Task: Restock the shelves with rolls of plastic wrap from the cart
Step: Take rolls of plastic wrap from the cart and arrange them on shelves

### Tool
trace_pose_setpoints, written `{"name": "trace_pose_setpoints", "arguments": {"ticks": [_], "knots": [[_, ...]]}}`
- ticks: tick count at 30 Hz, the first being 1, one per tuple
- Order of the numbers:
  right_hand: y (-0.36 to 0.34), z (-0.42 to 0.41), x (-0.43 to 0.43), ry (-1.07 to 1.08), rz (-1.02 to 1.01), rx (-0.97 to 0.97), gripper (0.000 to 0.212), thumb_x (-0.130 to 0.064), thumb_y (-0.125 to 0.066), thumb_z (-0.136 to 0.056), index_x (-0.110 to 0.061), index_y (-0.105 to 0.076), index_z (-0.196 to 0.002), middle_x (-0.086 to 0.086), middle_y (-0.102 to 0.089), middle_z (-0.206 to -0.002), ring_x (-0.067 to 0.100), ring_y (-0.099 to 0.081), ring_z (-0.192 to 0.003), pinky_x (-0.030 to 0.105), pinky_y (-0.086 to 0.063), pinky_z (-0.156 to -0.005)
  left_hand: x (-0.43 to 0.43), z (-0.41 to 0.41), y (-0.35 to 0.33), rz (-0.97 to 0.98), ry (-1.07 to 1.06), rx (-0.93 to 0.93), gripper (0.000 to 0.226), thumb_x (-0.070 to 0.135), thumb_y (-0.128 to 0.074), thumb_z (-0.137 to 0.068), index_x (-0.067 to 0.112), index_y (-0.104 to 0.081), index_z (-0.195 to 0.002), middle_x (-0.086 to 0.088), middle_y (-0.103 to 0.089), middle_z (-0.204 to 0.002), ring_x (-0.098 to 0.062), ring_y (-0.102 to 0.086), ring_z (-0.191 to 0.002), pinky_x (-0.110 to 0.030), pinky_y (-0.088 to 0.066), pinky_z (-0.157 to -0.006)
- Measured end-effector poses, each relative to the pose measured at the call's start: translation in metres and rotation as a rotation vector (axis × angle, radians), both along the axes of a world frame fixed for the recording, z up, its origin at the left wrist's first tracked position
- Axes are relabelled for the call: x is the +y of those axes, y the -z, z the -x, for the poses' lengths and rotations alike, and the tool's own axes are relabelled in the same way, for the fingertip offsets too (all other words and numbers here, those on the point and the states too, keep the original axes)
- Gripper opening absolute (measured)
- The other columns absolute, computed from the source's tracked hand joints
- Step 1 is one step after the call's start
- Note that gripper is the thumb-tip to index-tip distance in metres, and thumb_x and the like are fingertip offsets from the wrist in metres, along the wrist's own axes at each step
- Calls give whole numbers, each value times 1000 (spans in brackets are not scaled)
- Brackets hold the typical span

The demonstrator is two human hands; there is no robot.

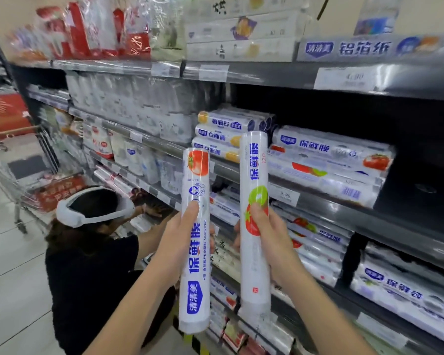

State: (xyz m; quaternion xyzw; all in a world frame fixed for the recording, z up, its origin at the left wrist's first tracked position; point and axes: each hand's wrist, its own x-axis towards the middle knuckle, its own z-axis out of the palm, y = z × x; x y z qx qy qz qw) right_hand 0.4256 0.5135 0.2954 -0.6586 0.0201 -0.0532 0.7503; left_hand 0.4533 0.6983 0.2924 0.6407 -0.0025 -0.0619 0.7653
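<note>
I hold two white rolls of plastic wrap upright in front of the shelves. My left hand (pixel 178 239) grips the left roll (pixel 195 290), printed with blue characters and a tomato at its top. My right hand (pixel 269 239) grips the right roll (pixel 254 175), which stands a little higher and shows a green fruit and a tomato. Behind them, on the middle shelf (pixel 318 198), lies a stack of the same rolls (pixel 325 165). To its right that shelf is dark and bare.
Another person (pixel 92 252) in black with a white headset crouches at lower left, reaching into a low shelf. A wire cart (pixel 13 180) stands behind them at the left. Smaller rolls (pixel 223 137) are stacked left of the wrap. Upper shelves hold boxes.
</note>
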Motion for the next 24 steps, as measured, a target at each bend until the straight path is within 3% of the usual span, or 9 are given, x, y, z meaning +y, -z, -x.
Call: {"name": "trace_pose_setpoints", "arguments": {"ticks": [3,6,9,13,16,18,20,24], "knots": [[-7,-22,-12,11,-24,-10,44,-59,-64,-85,-20,-63,-105,23,-71,-94,32,-68,-71,47,-59,-70,-18,-29,-4,3,49,-6,69,70,-60,-71,3,-67,-88,-20,-67,-74,-29,-63,-58,-40,-57,-63],[-14,-39,-22,63,4,-1,44,-58,-63,-87,-19,-61,-108,20,-73,-93,31,-71,-70,47,-61,-69,-32,-59,-4,-2,103,-10,67,70,-60,-74,6,-68,-90,-21,-67,-77,-30,-64,-60,-42,-56,-68],[-22,-51,-30,140,56,-22,49,-57,-61,-87,-14,-60,-108,14,-73,-84,29,-69,-66,39,-59,-61,-44,-92,-1,-14,176,-18,83,81,-66,-72,1,-67,-93,-25,-68,-78,-33,-64,-63,-44,-56,-69],[-37,-60,-36,275,166,-57,49,-63,-63,-82,-25,-59,-112,5,-73,-83,29,-71,-67,42,-59,-61,-62,-128,-7,9,272,-54,99,86,-65,-67,-7,-62,-100,-23,-65,-73,-30,-61,-59,-41,-56,-62],[-55,-64,-44,378,352,-40,42,-66,-63,-84,-33,-56,-109,0,-75,-92,22,-74,-76,44,-62,-71,-69,-148,-13,5,337,-64,85,76,-55,-66,-3,-64,-97,-19,-66,-69,-27,-62,-54,-34,-56,-54],[-70,-66,-50,434,515,-36,40,-64,-64,-86,-30,-56,-106,-6,-72,-90,6,-71,-73,27,-59,-68,-70,-163,-14,2,384,-73,88,80,-56,-64,-2,-66,-94,-20,-67,-70,-28,-63,-56,-35,-54,-56],[-84,-71,-57,468,696,-23,40,-61,-67,-85,-29,-58,-107,-11,-70,-88,0,-66,-71,17,-51,-62,-71,-175,-15,3,432,-77,88,83,-59,-67,-1,-67,-93,-21,-67,-71,-29,-63,-57,-36,-54,-57],[-102,-84,-71,517,1074,-11,34,-67,-67,-82,-39,-57,-98,-15,-64,-84,3,-62,-74,28,-52,-67,-73,-193,-19,23,463,-37,76,70,-51,-83,-4,-65,-94,-19,-66,-68,-26,-63,-52,-33,-54,-52]]}}
